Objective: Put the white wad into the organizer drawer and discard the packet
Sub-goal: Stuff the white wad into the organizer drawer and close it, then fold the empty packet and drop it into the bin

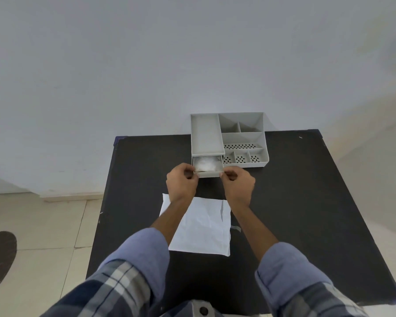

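Head view of a black rectangular table (306,202) set against a pale wall. At its far edge stands a grey plastic desk organizer (238,138) with several open compartments, some with perforated floors. Its small grey drawer (209,172), at the lower left of the organizer, is pulled partly out; the fluffy white wad (205,164) lies inside it. The left hand (181,183) pinches the drawer's front left corner, and the right hand (238,186) pinches its front right corner, fingers curled closed on the drawer front. A flat, creased white paper packet (204,227) lies on the table nearer the person, beneath the forearms. Blue cuffs and plaid sleeves (128,271) cover both arms.
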